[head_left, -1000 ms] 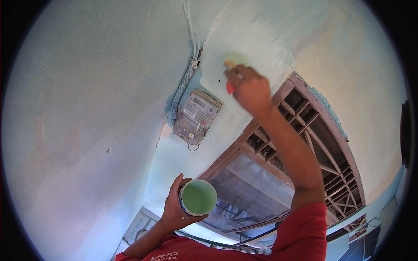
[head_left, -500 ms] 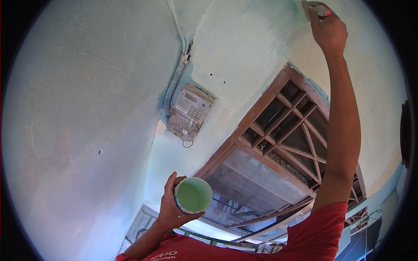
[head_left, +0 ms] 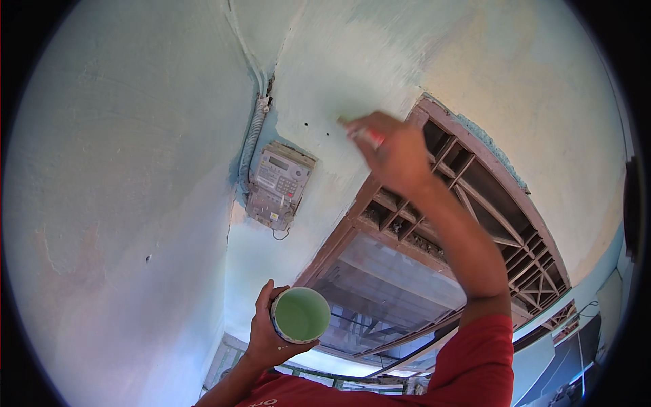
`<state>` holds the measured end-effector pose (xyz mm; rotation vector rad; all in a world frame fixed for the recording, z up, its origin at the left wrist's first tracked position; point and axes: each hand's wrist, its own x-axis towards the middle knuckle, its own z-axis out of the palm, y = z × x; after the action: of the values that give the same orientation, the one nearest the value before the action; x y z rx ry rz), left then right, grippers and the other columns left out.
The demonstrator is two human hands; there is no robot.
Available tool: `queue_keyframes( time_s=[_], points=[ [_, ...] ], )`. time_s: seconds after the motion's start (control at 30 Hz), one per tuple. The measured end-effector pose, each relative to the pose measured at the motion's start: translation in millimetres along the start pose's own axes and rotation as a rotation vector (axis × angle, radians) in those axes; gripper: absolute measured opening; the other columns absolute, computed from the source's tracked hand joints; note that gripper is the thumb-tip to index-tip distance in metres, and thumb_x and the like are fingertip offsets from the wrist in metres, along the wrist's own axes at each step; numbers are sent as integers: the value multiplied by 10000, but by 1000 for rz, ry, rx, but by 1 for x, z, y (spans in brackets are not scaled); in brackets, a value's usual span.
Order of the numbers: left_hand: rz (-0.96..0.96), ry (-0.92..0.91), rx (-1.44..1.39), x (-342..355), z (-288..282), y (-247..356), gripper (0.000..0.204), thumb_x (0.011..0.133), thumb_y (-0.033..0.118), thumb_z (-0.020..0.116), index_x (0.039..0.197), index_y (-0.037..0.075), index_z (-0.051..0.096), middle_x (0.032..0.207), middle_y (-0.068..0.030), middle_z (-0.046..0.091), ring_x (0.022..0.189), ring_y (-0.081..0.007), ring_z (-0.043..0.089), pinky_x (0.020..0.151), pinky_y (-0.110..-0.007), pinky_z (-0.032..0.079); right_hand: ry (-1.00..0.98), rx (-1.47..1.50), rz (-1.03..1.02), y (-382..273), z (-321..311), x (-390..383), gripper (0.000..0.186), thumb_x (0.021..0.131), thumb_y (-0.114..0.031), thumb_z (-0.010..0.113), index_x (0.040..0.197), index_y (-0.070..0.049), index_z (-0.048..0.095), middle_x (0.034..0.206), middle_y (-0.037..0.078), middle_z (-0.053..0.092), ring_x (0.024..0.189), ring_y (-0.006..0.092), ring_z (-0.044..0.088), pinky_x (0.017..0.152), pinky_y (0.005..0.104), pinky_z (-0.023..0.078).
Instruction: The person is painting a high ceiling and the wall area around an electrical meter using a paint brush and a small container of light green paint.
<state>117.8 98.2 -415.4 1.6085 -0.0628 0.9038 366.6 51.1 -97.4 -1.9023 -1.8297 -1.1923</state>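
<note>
My left hand [head_left: 266, 332] is wrapped round a round tub [head_left: 302, 294] at lower middle, its mouth facing me. Pale green paint [head_left: 301, 319] lies inside it, and small paint spots dot the hand. Up to the right, my right hand [head_left: 403, 157] grips a paintbrush [head_left: 369, 137] with a pale, red-marked handle. Its bristle end is blurred and close to the pale green wall [head_left: 332, 81], between two small dark holes and the window frame; whether it touches cannot be made out.
A grey electricity meter [head_left: 279, 183] hangs on the wall, with a corrugated conduit [head_left: 253, 139] running up from it. Behind my right arm is a brown wooden window frame [head_left: 475, 129] with lattice openings and glass [head_left: 390, 278] below. A plain wall [head_left: 115, 169] rises on the left.
My right hand with the paintbrush has come down and left from the upper right, and the elbow is now bent. My left hand still holds the tub. The view has shifted slightly.
</note>
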Motion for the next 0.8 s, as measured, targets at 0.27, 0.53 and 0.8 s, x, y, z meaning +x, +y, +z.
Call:
queue_keyframes(
  time_s=[0.27, 0.53, 0.8],
  points=[
    [-1, 18, -7, 2, 7, -5, 1412, 612, 230, 1035, 1620, 1, 73, 1431, -244, 503, 1329, -365, 560, 1108, -471, 476, 378, -412, 355, 100, -171, 131, 215, 956, -222, 734, 1022, -22, 775, 877, 160, 768, 750, 266, 719, 731, 388, 571],
    [-32, -19, 3, 5, 10, -7, 1414, 622, 225, 1030, 1616, -6, 50, 1420, -237, 505, 1325, -361, 559, 1107, -472, 470, 264, -737, -86, 93, -114, 90, 204, 873, -144, 688, 1060, -174, 761, 948, 67, 718, 862, 309, 726, 729, 446, 598],
    [14, -65, -34, 9, 18, 1, 1412, 627, 228, 1031, 1612, -9, 48, 1432, -246, 505, 1333, -366, 553, 1120, -481, 455, 65, -409, -81, 52, -92, 45, 193, 883, -106, 754, 1074, -124, 772, 976, 74, 758, 785, 310, 724, 713, 375, 579]
  ],
)
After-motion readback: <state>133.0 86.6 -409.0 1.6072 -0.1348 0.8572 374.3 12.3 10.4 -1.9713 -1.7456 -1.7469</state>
